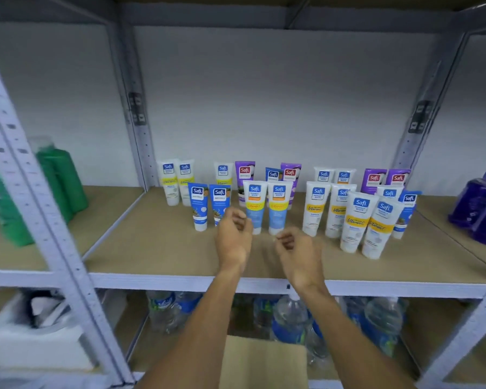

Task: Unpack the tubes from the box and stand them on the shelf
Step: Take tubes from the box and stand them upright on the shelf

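Several Safi tubes stand cap-down on the brown shelf board [157,248]: white-and-yellow ones, purple ones, blue ones. Two blue tubes [209,206] stand front left, two white-and-light-blue tubes [266,207] in the middle, and white-and-yellow tubes [364,226] at the front right. My left hand [233,237] hovers just in front of the blue tubes, its fingers loosely curled and empty. My right hand [298,251] hovers beside it, below the light-blue tubes, also loosely curled and holding nothing. A flap of the cardboard box [264,360] shows at the bottom centre.
Green bottles [59,181] stand in the left bay and purple pump bottles [483,203] in the right bay. Water bottles [289,318] fill the shelf below. Grey metal uprights [54,220] frame the bays. A white container [34,338] sits at the lower left.
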